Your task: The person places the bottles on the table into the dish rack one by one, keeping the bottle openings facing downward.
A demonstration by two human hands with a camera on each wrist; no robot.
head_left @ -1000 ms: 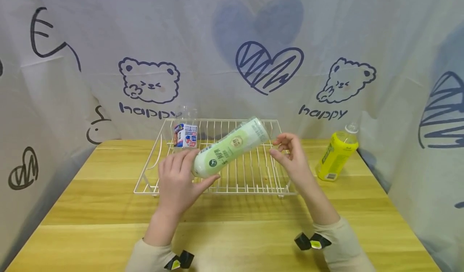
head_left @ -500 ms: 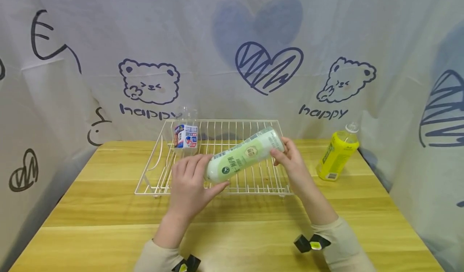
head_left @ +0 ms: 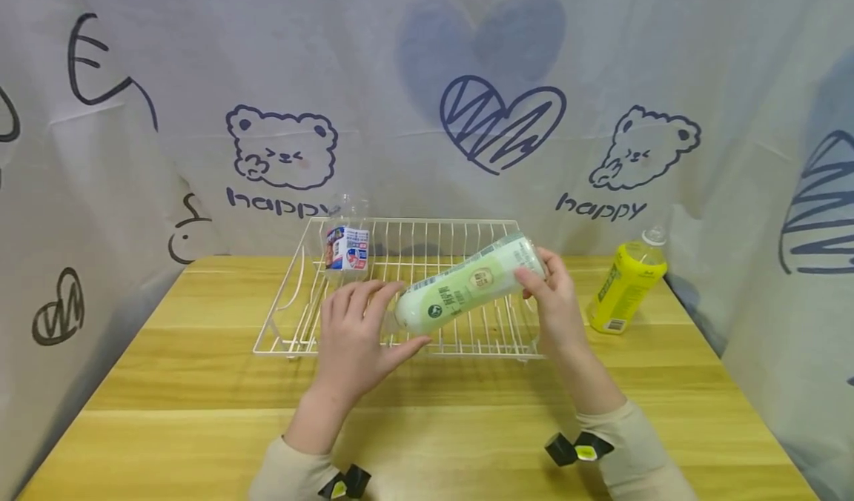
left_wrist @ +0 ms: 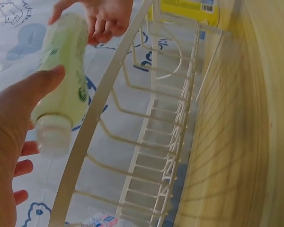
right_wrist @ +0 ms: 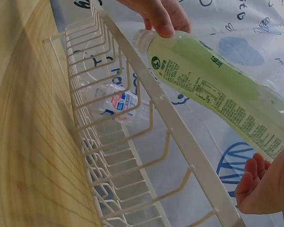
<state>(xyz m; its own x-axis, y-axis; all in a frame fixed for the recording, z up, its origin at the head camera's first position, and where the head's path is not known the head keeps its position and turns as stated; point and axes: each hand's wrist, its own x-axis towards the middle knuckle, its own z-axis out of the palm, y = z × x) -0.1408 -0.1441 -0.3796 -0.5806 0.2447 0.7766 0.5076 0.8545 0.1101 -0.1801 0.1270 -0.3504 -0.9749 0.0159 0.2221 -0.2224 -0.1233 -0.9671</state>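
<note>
A pale green plastic bottle (head_left: 470, 286) with a label and clear cap is held tilted above the rack, its base end up to the right. My right hand (head_left: 559, 297) grips the base end, thumb in front and fingers behind. My left hand (head_left: 353, 334) is around the cap end with thumb and fingers spread. In the left wrist view, the cap (left_wrist: 54, 135) shows between the left thumb and the fingers, with no firm hold visible. Below the bottle stands a white wire dish rack (head_left: 400, 353).
A clear bottle (head_left: 347, 249) with a red, white and blue label stands in the rack's left part. To the right of the rack, a bottle with a yellow label (head_left: 627, 286) stands on the wooden table (head_left: 427, 442). A printed cloth (head_left: 373, 56) hangs behind.
The green bottle has moved right and leans flatter. My right hand, apart from it a second ago, has taken its base end. My left hand has loosened, and the cap end has slid partly out.
</note>
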